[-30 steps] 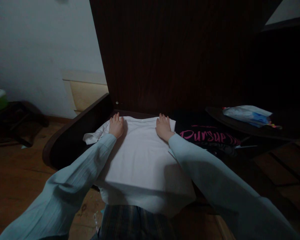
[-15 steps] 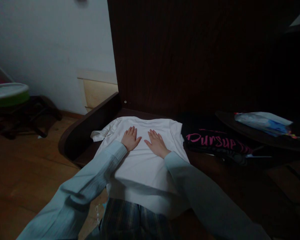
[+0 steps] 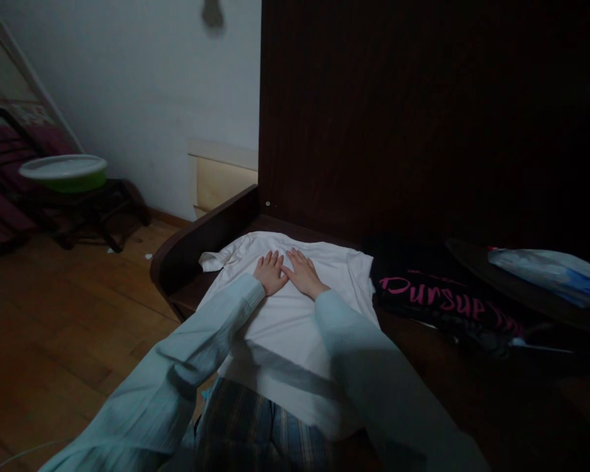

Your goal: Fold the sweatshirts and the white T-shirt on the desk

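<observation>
A white shirt (image 3: 295,328) lies spread on a dark wooden surface (image 3: 423,367), its near end hanging over the front edge towards my lap. My left hand (image 3: 270,272) and my right hand (image 3: 302,271) rest flat on the upper middle of the shirt, side by side with their fingertips almost touching. Both hands are open with fingers stretched out and hold nothing. Pale blue sleeves cover both arms.
A black garment with pink lettering (image 3: 437,301) lies right of the shirt. Beyond it a plastic bag (image 3: 550,272) rests on a dark round tray (image 3: 521,288). A tall dark wooden panel (image 3: 398,118) rises behind. At left, a green-and-white basin (image 3: 63,172) sits on a low stand over wooden floor.
My hands slid from the shirt's far corners inward to its middle and now lie almost together. The view has swung to the left.
</observation>
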Motion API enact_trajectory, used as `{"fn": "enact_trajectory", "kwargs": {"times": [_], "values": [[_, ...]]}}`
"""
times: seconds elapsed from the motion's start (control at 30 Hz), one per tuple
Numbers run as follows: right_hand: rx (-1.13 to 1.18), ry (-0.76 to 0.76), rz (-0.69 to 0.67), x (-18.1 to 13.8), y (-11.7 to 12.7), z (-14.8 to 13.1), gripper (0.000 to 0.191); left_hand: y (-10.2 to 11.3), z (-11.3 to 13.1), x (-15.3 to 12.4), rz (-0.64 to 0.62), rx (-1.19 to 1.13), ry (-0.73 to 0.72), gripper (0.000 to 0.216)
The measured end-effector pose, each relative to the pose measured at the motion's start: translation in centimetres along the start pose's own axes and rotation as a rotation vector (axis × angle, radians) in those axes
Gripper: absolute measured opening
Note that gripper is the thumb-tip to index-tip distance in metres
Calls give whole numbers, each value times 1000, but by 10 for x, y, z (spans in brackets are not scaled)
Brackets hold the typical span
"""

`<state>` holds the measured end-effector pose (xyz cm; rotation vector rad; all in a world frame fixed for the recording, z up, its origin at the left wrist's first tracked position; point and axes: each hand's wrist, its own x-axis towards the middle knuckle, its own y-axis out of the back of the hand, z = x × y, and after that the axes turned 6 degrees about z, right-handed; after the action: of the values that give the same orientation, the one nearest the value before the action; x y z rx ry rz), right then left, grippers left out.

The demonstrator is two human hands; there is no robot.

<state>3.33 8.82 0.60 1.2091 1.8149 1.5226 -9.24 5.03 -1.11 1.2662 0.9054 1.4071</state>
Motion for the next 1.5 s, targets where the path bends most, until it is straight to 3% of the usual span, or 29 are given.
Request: {"fn": "enact_trajectory", "kwargs": {"times": [0.2,0.33,0.4,0.53,0.7,0.83,1.17,1.37,1.5], "values": [[-50,-34,-13,6,-15,6,56,6,-11,6,18,-81,-36,56],[-48,-2,-57,7,-9,14,57,31,-54,6,106,-49,-22,52],[-42,3,-74,7,-6,16,56,50,-81,2,136,13,71,55],[-40,-1,-72,7,-7,18,57,78,-112,-7,-13,162,197,61],[-58,99,38,2,-8,18,52,83,-103,-5,-241,305,310,39],[-39,196,98,-1,-9,21,47,84,-98,6,-257,315,351,36],[32,231,236,0,-14,23,42,102,-101,27,-9,158,548,36],[58,286,253,-2,-16,24,35,116,-98,45,160,71,549,37],[45,283,239,-1,-17,25,34,124,-100,51,148,26,469,47]]}}
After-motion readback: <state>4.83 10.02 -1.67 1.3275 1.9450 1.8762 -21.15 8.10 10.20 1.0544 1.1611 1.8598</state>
